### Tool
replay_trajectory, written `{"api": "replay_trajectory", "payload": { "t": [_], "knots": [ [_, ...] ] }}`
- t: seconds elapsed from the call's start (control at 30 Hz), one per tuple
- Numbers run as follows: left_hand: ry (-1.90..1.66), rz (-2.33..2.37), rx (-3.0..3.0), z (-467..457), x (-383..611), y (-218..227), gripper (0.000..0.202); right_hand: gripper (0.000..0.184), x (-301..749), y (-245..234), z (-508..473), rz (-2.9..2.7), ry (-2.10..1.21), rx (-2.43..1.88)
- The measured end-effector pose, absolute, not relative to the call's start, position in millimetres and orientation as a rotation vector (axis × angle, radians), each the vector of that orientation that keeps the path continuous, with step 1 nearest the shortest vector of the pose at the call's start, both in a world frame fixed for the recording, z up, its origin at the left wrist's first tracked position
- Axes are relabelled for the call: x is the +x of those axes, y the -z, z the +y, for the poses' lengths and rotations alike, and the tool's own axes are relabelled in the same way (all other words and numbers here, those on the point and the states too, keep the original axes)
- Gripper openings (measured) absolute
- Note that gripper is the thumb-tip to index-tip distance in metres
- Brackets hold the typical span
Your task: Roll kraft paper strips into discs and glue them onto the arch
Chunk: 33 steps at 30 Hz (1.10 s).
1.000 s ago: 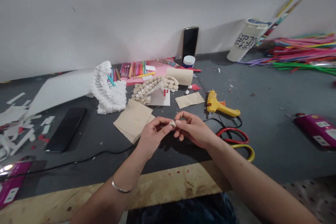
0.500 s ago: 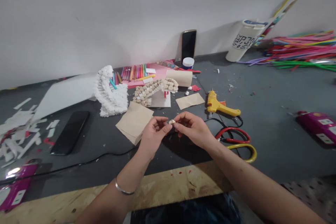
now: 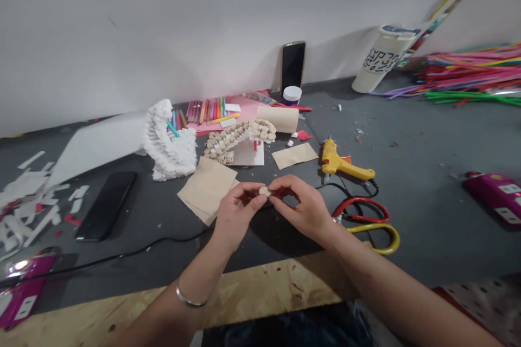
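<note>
"What's around you?"

"My dark desk (image 3: 431,195), dotted with scraps. A bumpy white model (image 3: 173,154) stands on it, and right of that an arch of coiled brown paper (image 3: 226,138). Some brown paper sheets (image 3: 205,187) lie just beyond my left hand (image 3: 236,209); the yellow glue gun (image 3: 345,166) lies beyond my right hand (image 3: 303,209)."

"What are those hands doing?"

"Both are at one thing. My left thumb and forefinger are clamped on a little paper roll (image 3: 264,191); my right thumb and forefinger come together at its other edge."

"So where's the roll exactly?"

"Between my fingertips, above the desk, nearer me than the arch and well clear of it."

"Which step is this?"

"Shaping, I'd judge: tightening the coil or pressing down its loose end. It's too small to tell which."

"And the next move calls for?"

"A light, steady pinch, I think. The left hand should stop it springing open while the right smooths the edge. Too much squeeze could flatten it."
</note>
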<state>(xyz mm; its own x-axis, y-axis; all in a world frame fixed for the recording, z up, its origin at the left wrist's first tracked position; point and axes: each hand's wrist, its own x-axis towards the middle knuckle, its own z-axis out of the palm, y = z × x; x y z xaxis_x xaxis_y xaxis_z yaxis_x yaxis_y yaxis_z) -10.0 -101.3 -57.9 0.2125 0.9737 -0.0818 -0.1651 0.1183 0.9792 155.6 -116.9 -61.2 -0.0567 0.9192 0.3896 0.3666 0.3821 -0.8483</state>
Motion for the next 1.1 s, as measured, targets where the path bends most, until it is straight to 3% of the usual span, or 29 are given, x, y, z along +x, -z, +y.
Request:
{"api": "replay_trajectory", "payload": {
  "t": [0.27,0.5,0.77,1.1],
  "knots": [
    [-1.052,1.014,1.265,-101.7,-12.5,60.5,0.022,0.015,152.4,60.7,-117.4,-1.317,-1.138,-1.154],
    [-1.008,0.959,1.344,-101.0,-14.7,53.6,0.036,0.027,154.3,57.5,-114.0,-1.122,-1.28,-1.091],
    [-1.017,1.011,1.219,-101.9,-11.5,56.7,0.041,0.028,155.4,56.7,-112.8,-1.048,-1.396,-1.048],
    [-1.187,1.171,1.411,-100.8,-14.6,51.4,0.017,0.028,156.2,61.9,-109.9,-0.92,-1.566,-0.99]
  ]
}}
